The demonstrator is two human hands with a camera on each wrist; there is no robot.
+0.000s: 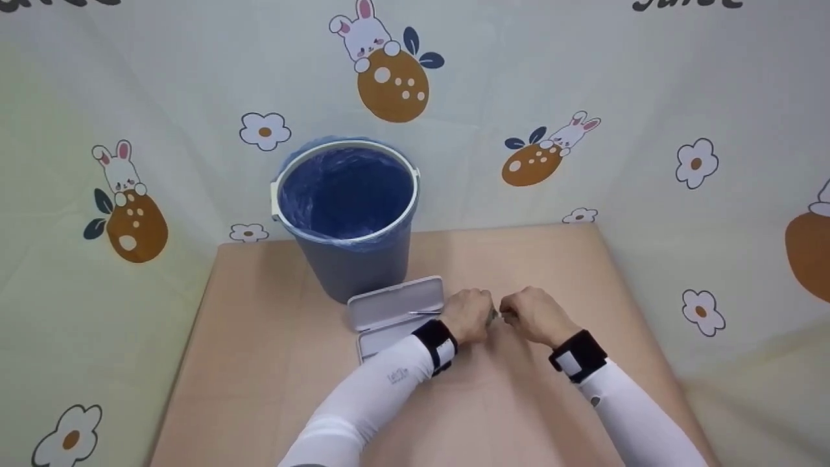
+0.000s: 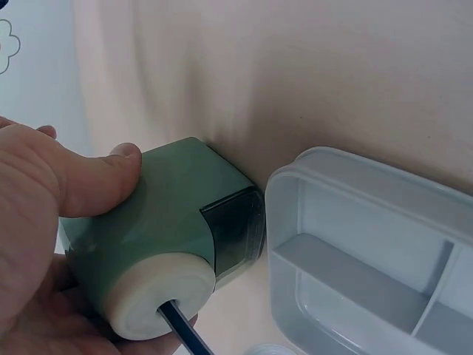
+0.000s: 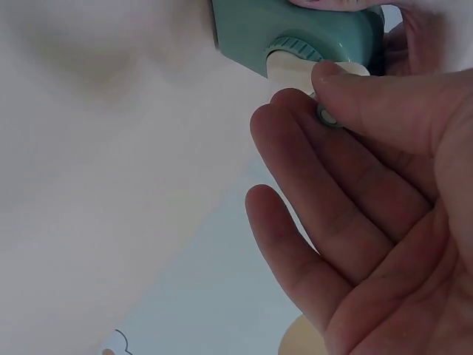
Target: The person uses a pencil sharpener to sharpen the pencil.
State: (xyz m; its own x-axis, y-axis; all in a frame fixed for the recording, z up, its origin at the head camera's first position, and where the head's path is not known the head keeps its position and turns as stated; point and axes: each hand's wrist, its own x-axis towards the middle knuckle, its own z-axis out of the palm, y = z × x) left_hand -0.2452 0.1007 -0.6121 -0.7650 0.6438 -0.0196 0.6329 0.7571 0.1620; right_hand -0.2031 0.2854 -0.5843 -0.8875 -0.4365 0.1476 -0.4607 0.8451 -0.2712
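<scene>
My left hand (image 1: pixel 468 316) grips a green pencil sharpener (image 2: pixel 174 185) with a dark clear-fronted shavings compartment. A dark pencil (image 2: pixel 185 329) sticks out of the round cream-coloured opening in its side. On the opposite side, my right hand (image 1: pixel 535 314) pinches the small knob of the cream crank (image 3: pixel 288 70) between thumb and fingers; its little finger stands apart. In the head view both hands are close together over the table, largely hiding the sharpener. Beside the left hand lies an opened grey pencil case (image 1: pixel 395 305) with divided compartments.
Behind the pencil case stands a tall bin (image 1: pixel 363 266) lined with a blue bag. The peach-covered table (image 1: pixel 259 402) has edges at left, right and back. A patterned cloth (image 1: pixel 467 84) with rabbits and flowers hangs around it.
</scene>
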